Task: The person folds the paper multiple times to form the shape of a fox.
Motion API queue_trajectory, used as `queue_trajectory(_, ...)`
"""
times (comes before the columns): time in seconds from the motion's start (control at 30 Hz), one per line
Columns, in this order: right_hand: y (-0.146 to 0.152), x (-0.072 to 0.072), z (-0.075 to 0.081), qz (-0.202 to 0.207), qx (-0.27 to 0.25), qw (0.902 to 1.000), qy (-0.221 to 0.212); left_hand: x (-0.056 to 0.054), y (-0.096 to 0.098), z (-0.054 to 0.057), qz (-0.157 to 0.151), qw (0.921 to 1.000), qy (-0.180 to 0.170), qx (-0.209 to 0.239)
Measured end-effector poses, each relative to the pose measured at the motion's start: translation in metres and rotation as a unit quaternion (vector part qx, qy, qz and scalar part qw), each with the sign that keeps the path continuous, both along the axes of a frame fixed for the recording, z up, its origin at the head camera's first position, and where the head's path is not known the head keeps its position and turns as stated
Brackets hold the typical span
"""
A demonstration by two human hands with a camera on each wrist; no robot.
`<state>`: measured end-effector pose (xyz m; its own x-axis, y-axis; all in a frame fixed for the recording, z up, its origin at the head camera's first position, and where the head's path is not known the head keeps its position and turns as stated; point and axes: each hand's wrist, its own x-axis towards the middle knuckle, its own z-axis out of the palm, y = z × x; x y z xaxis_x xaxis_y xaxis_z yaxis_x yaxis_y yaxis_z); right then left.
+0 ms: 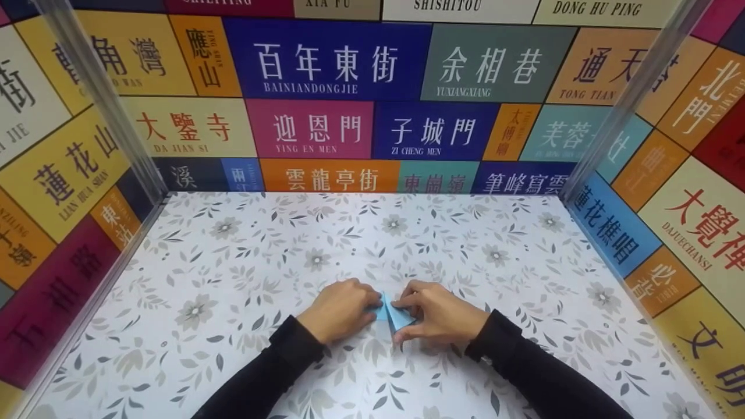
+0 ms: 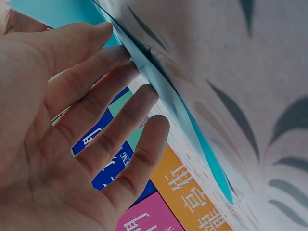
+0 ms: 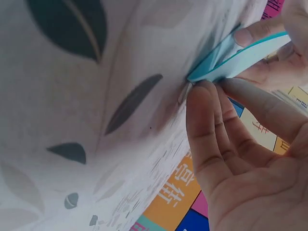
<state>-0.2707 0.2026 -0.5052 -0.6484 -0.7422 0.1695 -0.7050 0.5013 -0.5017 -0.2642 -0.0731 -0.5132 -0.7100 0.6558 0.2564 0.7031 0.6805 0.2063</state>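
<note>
A small folded piece of light blue paper [image 1: 399, 319] lies on the table between both hands, with a triangular flap raised. My left hand [image 1: 344, 311] holds its left part. In the left wrist view, the thumb and index fingertip of that left hand [image 2: 62, 139] are at the paper's edge [image 2: 175, 103], while the other fingers stay loosely extended beside it. On the other side, my right hand [image 1: 442, 314] pinches the flap between thumb and fingers. Close up in the right wrist view, fingertips of the right hand [image 3: 250, 168] meet at the paper's pointed corner [image 3: 195, 77].
A white cloth with grey flowers and leaves covers the table [image 1: 314, 233]. Panels of coloured blocks with Chinese lettering [image 1: 326, 58] enclose the back and both sides. Clear corner posts [image 1: 628, 93] stand at the back left and back right.
</note>
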Motion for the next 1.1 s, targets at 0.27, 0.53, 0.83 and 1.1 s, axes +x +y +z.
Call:
queue_trajectory(0.27, 0.001, -0.006, 0.004, 0.019, -0.005, 0.9997, -0.013, 0.000, 0.001, 0.002, 0.001, 1.0000, -0.004, 0.001)
queue_trajectory(0.53, -0.003, -0.008, -0.002, -0.033, -0.023, 0.9989, -0.023, 0.000, 0.000, 0.001, -0.001, 1.0000, -0.004, 0.002)
queue_trajectory(0.83, -0.010, -0.009, -0.012, -0.069, -0.043, 0.9966, 0.012, 0.001, -0.001, 0.002, -0.003, 0.9998, -0.017, 0.010)
queue_trajectory(1.1, -0.015, -0.008, -0.015, -0.088, -0.034, 0.9953, 0.020, 0.000, 0.000, 0.002, 0.002, 0.9999, -0.016, 0.006)
